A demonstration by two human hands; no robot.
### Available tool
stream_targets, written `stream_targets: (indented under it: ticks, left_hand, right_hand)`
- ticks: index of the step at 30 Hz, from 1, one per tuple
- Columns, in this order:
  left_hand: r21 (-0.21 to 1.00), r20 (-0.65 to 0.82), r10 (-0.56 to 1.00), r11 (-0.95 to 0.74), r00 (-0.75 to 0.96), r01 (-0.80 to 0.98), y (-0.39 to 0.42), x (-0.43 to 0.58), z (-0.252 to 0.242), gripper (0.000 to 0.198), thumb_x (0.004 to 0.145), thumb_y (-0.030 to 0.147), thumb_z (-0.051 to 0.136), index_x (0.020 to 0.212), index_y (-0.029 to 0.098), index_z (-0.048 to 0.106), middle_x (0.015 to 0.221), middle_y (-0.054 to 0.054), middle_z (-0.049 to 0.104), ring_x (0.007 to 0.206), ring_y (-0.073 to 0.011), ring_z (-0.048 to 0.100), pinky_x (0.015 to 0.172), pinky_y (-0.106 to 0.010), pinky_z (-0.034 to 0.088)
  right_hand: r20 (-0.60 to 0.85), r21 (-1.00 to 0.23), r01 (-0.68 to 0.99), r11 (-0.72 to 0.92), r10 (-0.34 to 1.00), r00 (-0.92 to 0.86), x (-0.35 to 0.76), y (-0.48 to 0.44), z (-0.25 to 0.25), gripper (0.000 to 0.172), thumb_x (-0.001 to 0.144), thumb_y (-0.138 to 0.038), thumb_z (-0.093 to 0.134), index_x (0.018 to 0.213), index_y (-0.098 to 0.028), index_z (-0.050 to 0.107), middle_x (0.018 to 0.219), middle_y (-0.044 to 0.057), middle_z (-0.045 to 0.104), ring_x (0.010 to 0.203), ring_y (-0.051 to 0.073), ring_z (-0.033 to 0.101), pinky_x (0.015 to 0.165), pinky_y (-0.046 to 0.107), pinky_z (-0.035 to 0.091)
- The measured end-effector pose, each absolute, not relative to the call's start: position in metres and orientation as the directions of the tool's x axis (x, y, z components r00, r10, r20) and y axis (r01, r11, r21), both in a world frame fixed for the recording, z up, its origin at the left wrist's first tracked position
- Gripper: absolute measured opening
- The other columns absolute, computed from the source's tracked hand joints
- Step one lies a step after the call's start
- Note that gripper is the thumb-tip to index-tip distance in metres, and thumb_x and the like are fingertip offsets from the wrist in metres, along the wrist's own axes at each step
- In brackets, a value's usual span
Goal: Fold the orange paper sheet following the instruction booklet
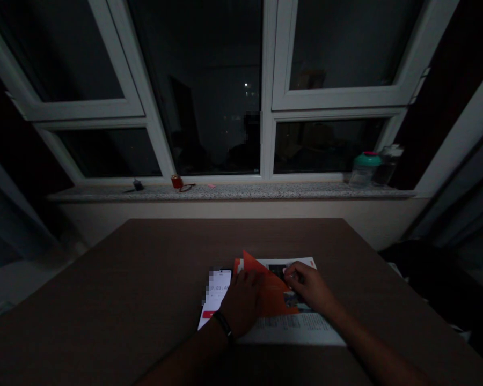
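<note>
An orange sheet of paper [270, 292], partly folded with a corner sticking up, lies on a printed leaflet [298, 324] on a brown table [145, 279]. My left hand [243, 303], a dark band on its wrist, lies flat on the orange paper's left part, fingers stretched out. My right hand [308, 287] presses on the paper's right edge with its fingers bent and pinched together. Whether they grip the paper edge is hard to tell in the dim light.
A lit phone [215, 297] lies just left of my left hand. A stone windowsill [225, 191] runs behind the table, with a small red object [177, 182], a dark small item [137, 185] and a green-lidded bottle [364, 169]. Dark windows stand above.
</note>
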State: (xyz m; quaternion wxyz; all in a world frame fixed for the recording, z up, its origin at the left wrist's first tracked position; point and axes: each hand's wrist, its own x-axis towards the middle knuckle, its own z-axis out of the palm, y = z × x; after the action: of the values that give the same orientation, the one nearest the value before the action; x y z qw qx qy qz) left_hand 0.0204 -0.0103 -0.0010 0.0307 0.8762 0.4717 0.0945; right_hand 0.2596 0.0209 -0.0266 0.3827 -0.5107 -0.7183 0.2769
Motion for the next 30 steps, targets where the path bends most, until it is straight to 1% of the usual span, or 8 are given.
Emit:
stream_targets:
  ticks: [3, 6, 11, 17, 20, 23, 26, 30]
  left_hand:
    - [0.104, 0.128, 0.825, -0.564, 0.551, 0.819, -0.009, 0.021, -0.001, 0.045, 0.094, 0.019, 0.047, 0.139, 0.016, 0.048, 0.134, -0.011, 0.054, 0.118, -0.0312, 0.046, 0.106, -0.048, 0.035]
    - [0.091, 0.099, 0.827, -0.562, 0.554, 0.822, -0.007, 0.021, 0.000, 0.051, 0.093, 0.009, 0.042, 0.143, 0.016, 0.043, 0.139, -0.011, 0.052, 0.123, -0.0297, 0.046, 0.108, -0.048, 0.033]
    - [0.125, 0.061, 0.829, -0.558, 0.555, 0.820, -0.007, 0.020, 0.001, 0.056, 0.091, 0.003, 0.040, 0.144, 0.018, 0.042, 0.148, -0.012, 0.044, 0.137, -0.0276, 0.038, 0.114, -0.046, 0.027]
    - [0.121, 0.060, 0.797, -0.604, 0.601, 0.788, -0.001, 0.018, -0.006, 0.058, 0.088, 0.001, 0.041, 0.144, 0.014, 0.040, 0.154, -0.015, 0.036, 0.144, -0.0301, 0.027, 0.117, -0.051, 0.023]
    - [0.117, 0.128, 0.789, -0.614, 0.601, 0.781, 0.002, 0.021, -0.009, 0.050, 0.090, 0.001, 0.040, 0.138, 0.014, 0.047, 0.146, -0.014, 0.045, 0.134, -0.0290, 0.039, 0.112, -0.048, 0.031]
    - [0.110, 0.141, 0.781, -0.623, 0.609, 0.774, 0.002, 0.025, -0.010, 0.045, 0.091, 0.003, 0.043, 0.133, 0.014, 0.052, 0.132, -0.011, 0.055, 0.121, -0.0278, 0.049, 0.105, -0.042, 0.040]
    - [0.132, 0.176, 0.772, -0.633, 0.611, 0.763, 0.000, 0.026, -0.011, 0.038, 0.094, 0.010, 0.047, 0.131, 0.014, 0.054, 0.127, -0.011, 0.058, 0.118, -0.0270, 0.051, 0.104, -0.041, 0.041]
    - [0.159, 0.257, 0.773, -0.625, 0.580, 0.764, 0.001, 0.025, -0.018, 0.036, 0.099, 0.023, 0.048, 0.134, 0.013, 0.051, 0.139, -0.013, 0.053, 0.128, -0.0279, 0.047, 0.110, -0.045, 0.037]
  right_hand:
    - [0.196, -0.849, 0.456, 0.267, 0.960, -0.197, 0.255, 0.019, -0.029, 0.017, 0.085, -0.036, 0.061, 0.082, -0.020, 0.064, 0.065, -0.001, 0.063, 0.060, 0.016, 0.059, 0.055, 0.024, 0.040]
    - [0.128, -0.903, 0.373, 0.212, 0.963, -0.237, 0.249, 0.017, -0.028, 0.018, 0.084, -0.037, 0.062, 0.083, -0.019, 0.064, 0.061, -0.002, 0.062, 0.057, 0.015, 0.059, 0.053, 0.023, 0.039]
    - [0.191, -0.905, 0.338, 0.259, 0.956, -0.223, 0.247, 0.016, -0.026, 0.021, 0.086, -0.039, 0.062, 0.078, -0.019, 0.062, 0.062, -0.003, 0.061, 0.058, 0.014, 0.055, 0.056, 0.023, 0.039]
    - [0.211, -0.897, 0.366, 0.247, 0.968, -0.136, 0.255, 0.024, -0.036, 0.022, 0.085, -0.039, 0.063, 0.076, -0.019, 0.061, 0.062, -0.003, 0.055, 0.058, 0.014, 0.052, 0.055, 0.023, 0.038]
    - [0.225, -0.894, 0.367, 0.258, 0.965, -0.132, 0.257, 0.028, -0.042, 0.020, 0.083, -0.037, 0.064, 0.075, -0.019, 0.060, 0.064, -0.003, 0.056, 0.060, 0.015, 0.054, 0.056, 0.024, 0.039]
    - [0.233, -0.874, 0.403, 0.272, 0.962, -0.142, 0.258, 0.029, -0.042, 0.017, 0.083, -0.035, 0.063, 0.076, -0.020, 0.059, 0.064, -0.003, 0.055, 0.059, 0.015, 0.053, 0.055, 0.024, 0.039]
    - [0.260, -0.832, 0.457, 0.315, 0.949, -0.180, 0.257, 0.027, -0.037, 0.016, 0.087, -0.034, 0.059, 0.079, -0.020, 0.059, 0.063, -0.004, 0.053, 0.058, 0.015, 0.051, 0.055, 0.024, 0.037]
    - [0.329, -0.744, 0.513, 0.427, 0.903, -0.275, 0.255, 0.024, -0.031, 0.018, 0.095, -0.034, 0.051, 0.089, -0.021, 0.062, 0.076, 0.000, 0.063, 0.068, 0.017, 0.057, 0.064, 0.027, 0.043]
